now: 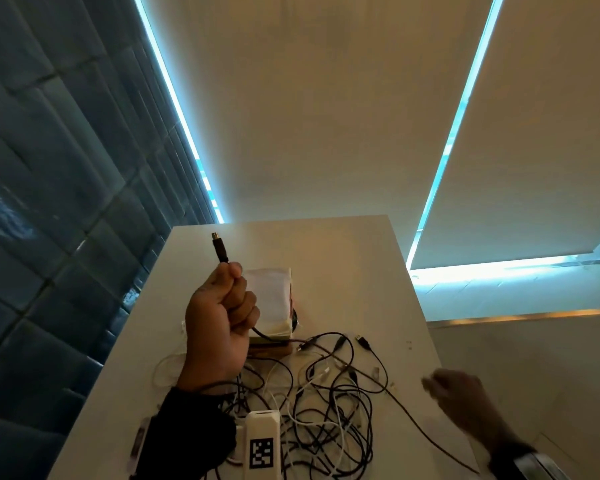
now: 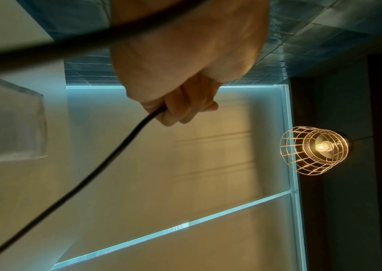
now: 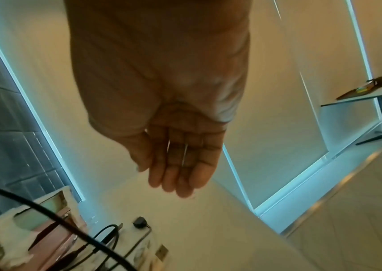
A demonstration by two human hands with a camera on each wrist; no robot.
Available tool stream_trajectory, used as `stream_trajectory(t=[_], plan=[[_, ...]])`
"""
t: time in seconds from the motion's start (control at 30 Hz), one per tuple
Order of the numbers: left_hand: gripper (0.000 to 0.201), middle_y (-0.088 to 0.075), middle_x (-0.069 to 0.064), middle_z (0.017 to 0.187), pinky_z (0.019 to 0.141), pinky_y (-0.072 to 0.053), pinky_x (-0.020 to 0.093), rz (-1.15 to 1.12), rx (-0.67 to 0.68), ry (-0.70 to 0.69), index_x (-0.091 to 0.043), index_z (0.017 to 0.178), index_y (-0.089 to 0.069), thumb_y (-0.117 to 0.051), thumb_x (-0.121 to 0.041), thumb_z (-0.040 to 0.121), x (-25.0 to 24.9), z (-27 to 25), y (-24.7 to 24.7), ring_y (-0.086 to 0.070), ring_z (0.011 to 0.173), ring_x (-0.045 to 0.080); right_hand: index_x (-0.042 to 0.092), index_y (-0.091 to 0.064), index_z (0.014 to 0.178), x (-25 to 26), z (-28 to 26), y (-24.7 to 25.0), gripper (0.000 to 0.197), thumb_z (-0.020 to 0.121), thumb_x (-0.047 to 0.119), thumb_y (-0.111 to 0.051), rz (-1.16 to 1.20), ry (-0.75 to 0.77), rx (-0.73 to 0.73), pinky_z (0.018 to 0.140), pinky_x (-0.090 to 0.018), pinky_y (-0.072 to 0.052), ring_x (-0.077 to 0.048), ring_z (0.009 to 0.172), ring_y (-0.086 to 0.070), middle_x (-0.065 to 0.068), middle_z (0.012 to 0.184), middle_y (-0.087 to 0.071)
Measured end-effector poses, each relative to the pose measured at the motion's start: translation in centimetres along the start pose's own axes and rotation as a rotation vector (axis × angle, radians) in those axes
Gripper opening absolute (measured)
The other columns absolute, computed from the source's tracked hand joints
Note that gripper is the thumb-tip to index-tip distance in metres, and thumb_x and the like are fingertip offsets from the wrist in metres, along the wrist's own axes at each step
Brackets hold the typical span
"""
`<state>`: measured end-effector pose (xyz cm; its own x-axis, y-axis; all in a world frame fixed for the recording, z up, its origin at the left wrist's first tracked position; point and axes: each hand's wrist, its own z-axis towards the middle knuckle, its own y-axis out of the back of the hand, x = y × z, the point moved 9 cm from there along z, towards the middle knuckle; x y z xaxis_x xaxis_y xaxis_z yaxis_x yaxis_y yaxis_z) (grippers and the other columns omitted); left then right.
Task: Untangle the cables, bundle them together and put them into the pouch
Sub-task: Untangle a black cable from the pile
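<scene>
Left hand raised above table, fist closed round thick black cable; plug end points up and far, cord drops from fist toward near side into tangle. Cable long axis near-to-far.

Right hand blurred at right table edge, fingers straight and loose, holds nothing; nearer to loose strands than left.

Pouch just beyond left hand, pale. Tangle of black and white cables lies between both hands, near pouch; crossing loops probably obstruct pulling free.

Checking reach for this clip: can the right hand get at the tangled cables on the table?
Probably yes: the right hand hovers open beside the tangled cables, with nothing between them.
</scene>
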<state>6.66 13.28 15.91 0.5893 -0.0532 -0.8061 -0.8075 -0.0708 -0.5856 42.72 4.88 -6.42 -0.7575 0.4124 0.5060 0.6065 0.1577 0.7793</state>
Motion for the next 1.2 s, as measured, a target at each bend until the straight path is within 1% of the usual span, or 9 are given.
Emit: stream_trajectory(t=[0.1,0.27,0.37,0.47,0.57,0.7,0.87,1.07,1.2], plan=[[0.03,-0.026,-0.008,0.047,0.036,-0.017,0.018,0.012,-0.001,0.009,-0.013,0.077,-0.053,-0.034,-0.019,0.1,0.7,-0.4,-0.5,-0.019,0.036,0.004,0.018,-0.049,0.058,4.5,4.2,-0.4,0.039,0.094,0.029,-0.056,0.026,-0.006,-0.033,0.05,-0.018,-0.03,-0.01,0.056,-0.047,0.004,0.059,-0.051],[0.031,-0.026,-0.006,0.047,0.035,-0.017,0.019,0.035,-0.003,0.071,-0.013,0.077,-0.056,-0.037,-0.023,0.1,1.8,-1.0,-0.3,-0.018,0.036,0.005,0.013,-0.046,0.055,5.0,7.1,-5.5,0.046,0.09,0.04,-0.06,0.033,-0.11,0.089,0.05,-0.023,-0.033,-0.016,0.055,-0.048,-0.001,0.058,-0.05],[0.028,-0.028,-0.005,0.046,0.035,-0.019,0.018,0.051,0.024,0.122,-0.011,0.08,-0.056,-0.04,-0.024,0.098,2.6,-1.4,-0.2,-0.02,0.034,0.005,0.011,-0.062,0.074,4.4,7.7,-6.9,0.026,0.084,0.034,-0.066,0.033,-0.179,0.135,0.061,-0.025,-0.044,-0.024,0.077,-0.063,-0.012,0.086,-0.067],[0.026,-0.032,-0.003,0.048,0.038,-0.018,0.022,0.112,0.04,0.144,-0.008,0.084,-0.056,-0.04,-0.024,0.098,3.1,-1.7,-0.1,-0.023,0.035,0.006,0.004,-0.07,0.1,4.4,7.4,-6.5,0.027,0.092,0.026,-0.058,0.097,-0.229,0.105,0.077,-0.028,-0.05,-0.025,0.091,-0.066,-0.014,0.104,-0.071],[0.028,-0.031,-0.003,0.049,0.035,-0.025,0.018,0.137,-0.004,0.159,-0.007,0.085,-0.056,-0.038,-0.023,0.1,3.7,-1.6,0.2,-0.024,0.035,0.007,0.0,-0.069,0.081,8.1,6.0,-4.4,0.02,0.092,0.016,-0.062,0.554,-0.148,0.028,0.071,-0.039,-0.057,-0.022,0.063,-0.065,-0.014,0.073,-0.071],[0.027,-0.028,-0.003,0.049,0.036,-0.026,0.016,0.183,-0.024,0.201,-0.007,0.087,-0.054,-0.036,-0.021,0.102,5.1,-1.3,0.3,-0.021,0.035,0.007,-0.004,-0.059,0.089,15.7,1.9,-1.0,0.015,0.094,0.011,-0.057,1.035,0.142,0.119,0.061,-0.035,-0.054,-0.024,0.062,-0.059,-0.016,0.073,-0.062],[0.03,-0.029,-0.004,0.051,0.049,-0.017,0.029,0.325,-0.005,0.209,-0.005,0.095,-0.059,-0.037,-0.025,0.102,6.5,-0.9,0.0,-0.019,0.039,0.008,-0.004,-0.055,0.086,23.2,-4.6,2.3,0.013,0.09,0.007,-0.06,1.065,0.53,0.171,0.052,-0.031,-0.05,-0.025,0.054,-0.054,-0.015,0.067,-0.058],[0.042,-0.035,-0.003,0.05,0.052,-0.024,0.031,0.452,0.048,0.187,-0.009,0.095,-0.063,-0.047,-0.048,0.092,6.8,-1.5,-0.9,-0.028,0.041,0.01,-0.009,-0.055,0.087,25.7,-7.6,2.5,0.022,0.086,0.01,-0.065,1.042,0.687,0.163,0.051,-0.032,-0.05,-0.027,0.054,-0.054,-0.012,0.068,-0.064],[0.038,-0.056,0.024,0.069,0.065,-0.042,0.041,0.598,0.128,0.116,-0.024,0.083,-0.072,-0.06,-0.059,0.081,6.6,-2.4,-1.6,-0.051,0.063,0.03,-0.01,-0.056,0.088,25.9,-8.1,2.1,0.011,0.089,-0.001,-0.061,1.056,0.723,0.172,0.049,-0.029,-0.044,-0.029,0.056,-0.049,-0.028,0.075,-0.062]])
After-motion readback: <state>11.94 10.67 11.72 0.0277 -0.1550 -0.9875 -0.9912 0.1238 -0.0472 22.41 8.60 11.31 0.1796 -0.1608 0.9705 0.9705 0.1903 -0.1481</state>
